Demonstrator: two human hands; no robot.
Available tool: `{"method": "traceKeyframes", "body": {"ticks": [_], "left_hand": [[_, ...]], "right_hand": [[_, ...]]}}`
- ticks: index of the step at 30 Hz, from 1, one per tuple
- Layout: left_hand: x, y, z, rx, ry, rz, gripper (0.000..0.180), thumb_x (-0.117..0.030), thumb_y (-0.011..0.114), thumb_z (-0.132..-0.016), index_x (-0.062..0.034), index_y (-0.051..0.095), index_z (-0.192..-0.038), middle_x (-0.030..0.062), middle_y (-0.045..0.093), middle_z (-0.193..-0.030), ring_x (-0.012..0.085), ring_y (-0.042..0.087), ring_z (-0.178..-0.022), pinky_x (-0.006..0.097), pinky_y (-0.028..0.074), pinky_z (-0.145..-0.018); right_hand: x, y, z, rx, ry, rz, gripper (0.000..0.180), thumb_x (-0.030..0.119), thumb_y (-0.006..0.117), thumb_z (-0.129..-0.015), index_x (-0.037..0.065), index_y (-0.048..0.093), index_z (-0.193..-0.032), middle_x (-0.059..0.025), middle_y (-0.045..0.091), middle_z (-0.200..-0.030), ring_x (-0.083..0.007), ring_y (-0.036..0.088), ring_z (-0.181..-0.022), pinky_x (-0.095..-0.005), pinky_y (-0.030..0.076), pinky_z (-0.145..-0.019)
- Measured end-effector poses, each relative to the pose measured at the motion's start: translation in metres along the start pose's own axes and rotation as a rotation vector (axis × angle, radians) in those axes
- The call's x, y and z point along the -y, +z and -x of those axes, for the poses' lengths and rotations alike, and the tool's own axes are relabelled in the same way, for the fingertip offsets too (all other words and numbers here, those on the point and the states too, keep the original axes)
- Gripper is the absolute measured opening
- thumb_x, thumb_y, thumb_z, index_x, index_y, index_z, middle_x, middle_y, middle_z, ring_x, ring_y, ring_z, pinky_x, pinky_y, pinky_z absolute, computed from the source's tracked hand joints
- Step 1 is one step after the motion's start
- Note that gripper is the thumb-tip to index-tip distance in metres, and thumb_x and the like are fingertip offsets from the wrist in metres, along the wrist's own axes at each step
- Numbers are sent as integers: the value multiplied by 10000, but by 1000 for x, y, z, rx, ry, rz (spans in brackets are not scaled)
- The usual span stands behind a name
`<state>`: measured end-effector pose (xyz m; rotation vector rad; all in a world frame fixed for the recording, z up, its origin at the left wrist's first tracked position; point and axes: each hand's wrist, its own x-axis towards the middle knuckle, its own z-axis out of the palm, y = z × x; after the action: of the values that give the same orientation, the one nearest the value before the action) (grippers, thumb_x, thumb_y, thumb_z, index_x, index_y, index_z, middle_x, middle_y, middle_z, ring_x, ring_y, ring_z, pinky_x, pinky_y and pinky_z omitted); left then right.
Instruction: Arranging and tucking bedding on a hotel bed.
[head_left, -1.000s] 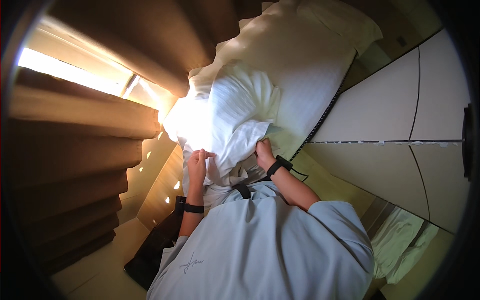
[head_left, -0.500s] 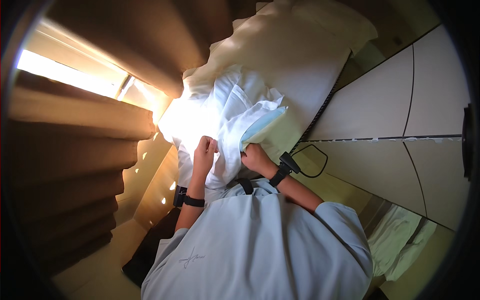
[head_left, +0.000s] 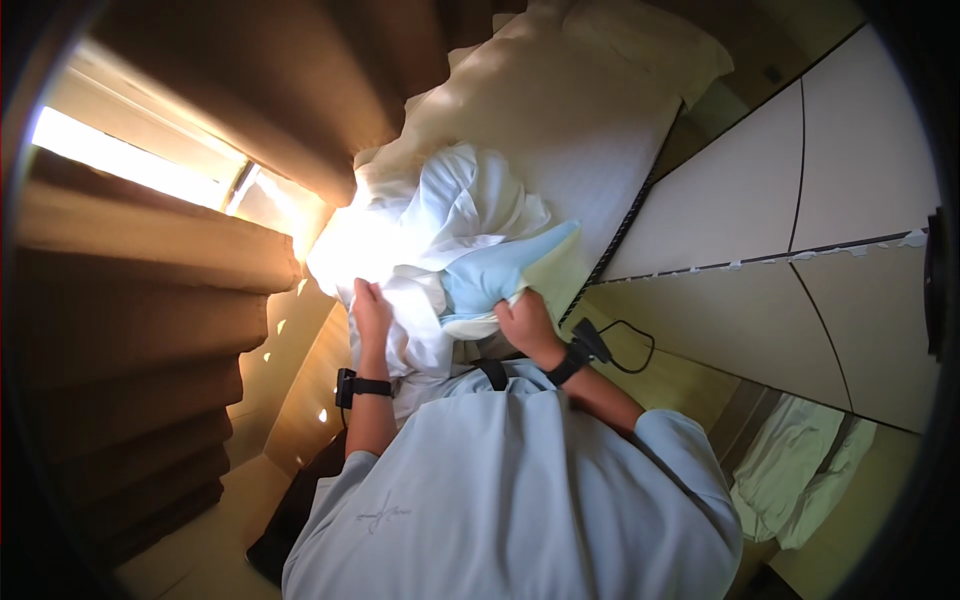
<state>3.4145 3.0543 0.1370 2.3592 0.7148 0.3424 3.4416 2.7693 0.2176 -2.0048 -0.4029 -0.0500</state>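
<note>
A crumpled white cloth lies heaped on the near part of the bed, its left side washed out by bright light. Beside it, a cloth with a light blue face and a pale yellow side spreads toward the right. My right hand is closed on the near edge of this blue-and-yellow cloth. To the left, my left hand is closed on the white cloth, its fingertips partly lost in the glare. Whether the two cloths are joined I cannot tell.
The bed stretches away with a pillow at its far end. Brown curtains hang on the left by a bright window. Pale panels stand on the right; white fabric hangs at lower right.
My hands have moved farther apart, the left one leftward and slightly down. The blue face of the cloth has opened out and shows much more.
</note>
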Motion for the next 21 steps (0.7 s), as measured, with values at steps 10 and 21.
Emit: {"method": "traceKeyframes", "body": {"ticks": [10, 21], "left_hand": [[97, -51, -48, -228, -74, 41, 215, -13, 529, -795, 3, 527, -1009, 145, 587, -825, 278, 566, -742, 367, 461, -673], [-115, -7, 38, 301, 405, 335, 453, -160, 688, -765, 9, 525, -1153, 191, 595, -898, 279, 590, -872, 353, 456, -772]], "right_hand": [[100, -155, -86, -547, -175, -244, 249, 24, 396, -853, -43, 559, -1030, -64, 604, -956, -133, 547, -834, -274, 443, -762], [114, -50, -160, -144, -173, -620, 233, 75, 527, -860, -14, 521, -1075, -57, 586, -949, -122, 532, -862, -264, 439, -778]]}}
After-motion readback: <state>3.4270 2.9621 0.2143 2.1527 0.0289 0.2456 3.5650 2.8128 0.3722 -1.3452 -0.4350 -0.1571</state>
